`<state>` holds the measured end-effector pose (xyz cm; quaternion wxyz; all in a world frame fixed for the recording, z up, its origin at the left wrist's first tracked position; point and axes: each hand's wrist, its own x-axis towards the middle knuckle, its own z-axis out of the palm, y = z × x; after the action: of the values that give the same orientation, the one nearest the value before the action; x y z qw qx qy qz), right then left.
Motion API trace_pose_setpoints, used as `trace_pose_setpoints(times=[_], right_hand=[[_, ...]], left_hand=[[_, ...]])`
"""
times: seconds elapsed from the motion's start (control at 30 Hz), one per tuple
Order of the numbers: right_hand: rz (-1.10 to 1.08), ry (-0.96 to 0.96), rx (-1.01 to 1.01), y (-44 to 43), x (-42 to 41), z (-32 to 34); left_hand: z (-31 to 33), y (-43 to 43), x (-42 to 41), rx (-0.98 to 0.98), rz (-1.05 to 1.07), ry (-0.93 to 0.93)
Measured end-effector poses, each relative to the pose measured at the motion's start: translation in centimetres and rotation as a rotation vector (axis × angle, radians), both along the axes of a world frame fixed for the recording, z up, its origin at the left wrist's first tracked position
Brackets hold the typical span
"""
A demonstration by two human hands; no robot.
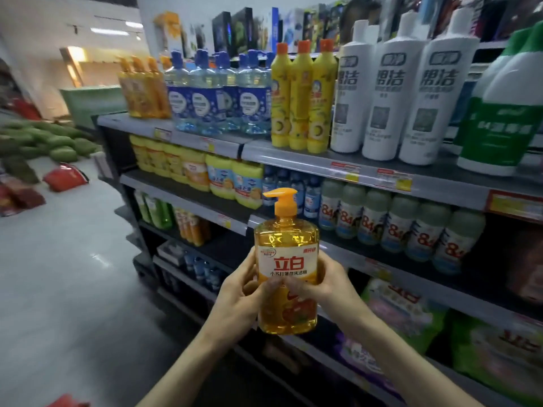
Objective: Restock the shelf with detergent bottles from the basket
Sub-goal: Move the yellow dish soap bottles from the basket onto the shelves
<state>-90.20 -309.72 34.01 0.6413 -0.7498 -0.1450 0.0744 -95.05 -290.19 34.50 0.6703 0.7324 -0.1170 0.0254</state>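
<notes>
Both the left hand (235,292) and right hand (320,284) grip an upright orange detergent bottle (286,259) (mid-carry); next, set it beside matching bottles (144,89) on the top shelf (132,124).

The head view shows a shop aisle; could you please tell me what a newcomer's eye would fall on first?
First, the orange pump bottle at centre, held upright by the left grip and right grip. Next, three tall white bottles on the top shelf at upper right, with three yellow bottles just left of them.
</notes>
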Motion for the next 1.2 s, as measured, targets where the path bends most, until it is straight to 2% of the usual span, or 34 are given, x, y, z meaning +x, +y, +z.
trace_pose_setpoints(times=[0.33, 0.5, 0.73, 1.0, 1.2], right_hand=[[0.146, -0.153, -0.041, 12.4, 2.3, 3.8], [0.117, -0.214, -0.006, 19.5, 3.8, 6.0], [0.066, -0.272, 0.051, 29.7, 6.3, 8.2], [0.033, -0.324, 0.095, 37.5, 11.3, 8.9], [0.014, -0.363, 0.133, 42.2, 18.3, 8.4]], left_hand=[[2.6, 11.5, 0.1, -0.015, 0.194, -0.093], [4.7, 18.3, 1.1, -0.042, 0.219, -0.139], [7.2, 28.0, 4.0, 0.031, 0.253, -0.201], [7.4, 35.8, 10.0, 0.129, 0.296, -0.209], [7.5, 40.1, 17.2, 0.190, 0.389, -0.248]])
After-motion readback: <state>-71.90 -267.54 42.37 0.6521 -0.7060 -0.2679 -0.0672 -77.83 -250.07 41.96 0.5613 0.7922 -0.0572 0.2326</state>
